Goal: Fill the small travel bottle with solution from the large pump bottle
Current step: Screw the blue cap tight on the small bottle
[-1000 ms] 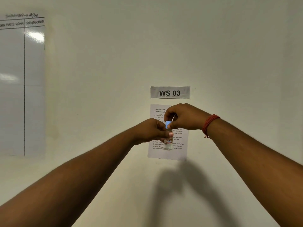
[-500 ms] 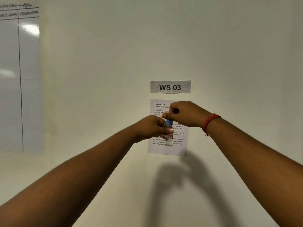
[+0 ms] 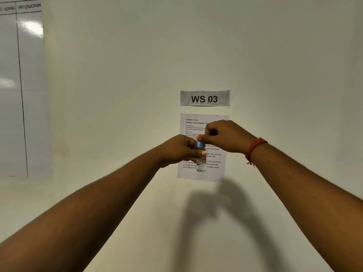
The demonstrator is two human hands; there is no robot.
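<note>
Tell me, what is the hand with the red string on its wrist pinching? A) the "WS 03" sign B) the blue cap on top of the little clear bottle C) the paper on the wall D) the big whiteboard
B: the right hand, wearing the red thread bracelet, pinches the blue cap of the small clear bottle, which the left hand holds upright.

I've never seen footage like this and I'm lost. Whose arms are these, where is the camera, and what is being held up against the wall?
The one picture comes from a camera worn on a person's head. No machine: two bare arms reach forward. The left hand grips a small clear bottle with a handwritten label. The right hand, wearing a red thread wristband, pinches its blue cap. Behind them, a printed instruction sheet hangs on the wall under a "WS 03" sign. No surface or large bottle shows.
</note>
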